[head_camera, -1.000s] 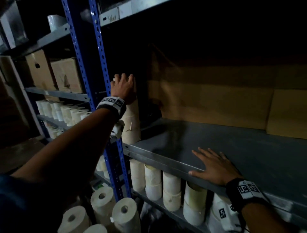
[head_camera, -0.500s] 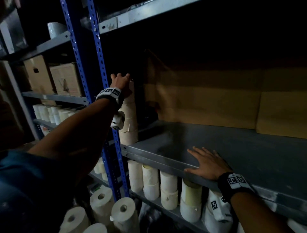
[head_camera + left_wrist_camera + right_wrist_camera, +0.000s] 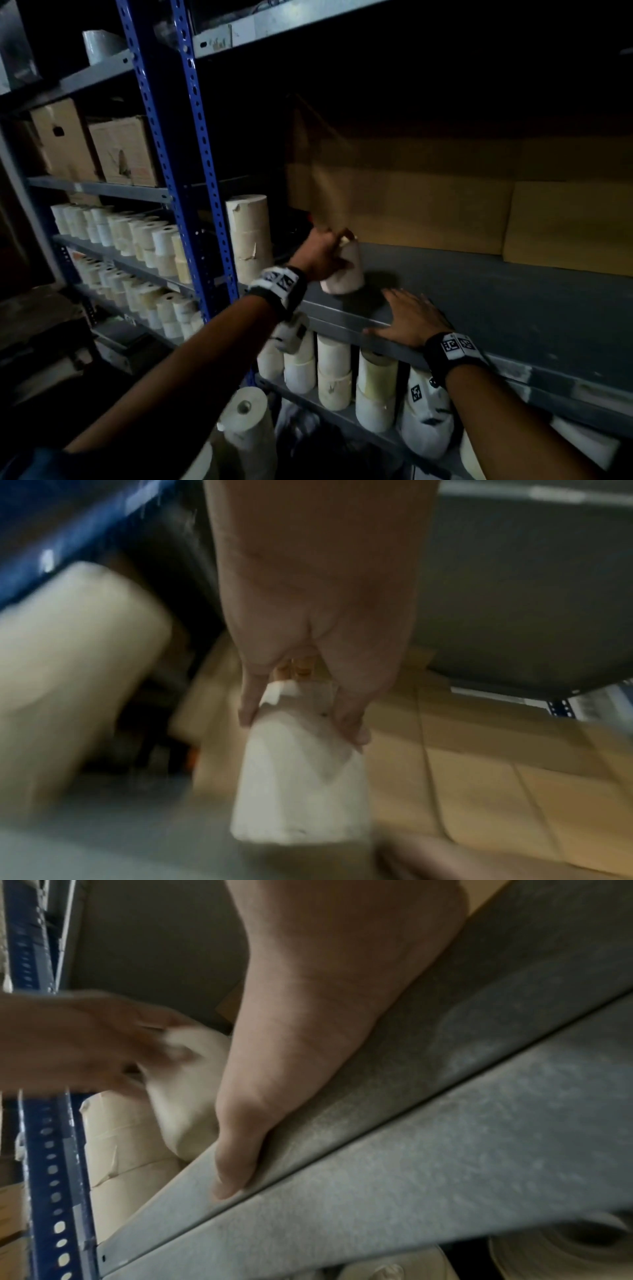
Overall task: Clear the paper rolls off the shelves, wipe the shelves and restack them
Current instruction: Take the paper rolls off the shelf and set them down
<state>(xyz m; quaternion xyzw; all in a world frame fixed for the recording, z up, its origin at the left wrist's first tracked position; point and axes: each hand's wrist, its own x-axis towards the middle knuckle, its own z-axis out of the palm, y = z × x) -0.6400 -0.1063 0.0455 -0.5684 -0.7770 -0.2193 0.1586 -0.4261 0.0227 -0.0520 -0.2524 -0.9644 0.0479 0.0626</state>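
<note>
gripping a white paper roll [image 3: 344, 270] by its upper end, the left hand [image 3: 318, 251] has fingers and thumb curled round the top, as the left wrist view shows, with the roll [image 3: 301, 783] hanging below the fingers [image 3: 349, 723]. whether its lower end touches the grey shelf [image 3: 496, 301] or sits just above it cannot be told; the roll is tilted and blurred. at 9 o'clock of it a stack of beige rolls [image 3: 248, 240] stands upright on the same shelf, just beside the blue upright [image 3: 202, 171].

at 4 o'clock of the held roll, the right hand [image 3: 411, 318] lies flat on the shelf's front edge, fingers straight and spread, holding nothing; in the right wrist view its thumb [image 3: 236, 1164] presses the metal lip [image 3: 411, 1191].

brown cardboard [image 3: 445, 205] lines the back of the shelf at 12 o'clock. more rolls [image 3: 334, 373] stand on the shelf below, at 6 o'clock, and further rolls [image 3: 137, 236] fill the bay at 9 o'clock, under cardboard boxes [image 3: 96, 147].
</note>
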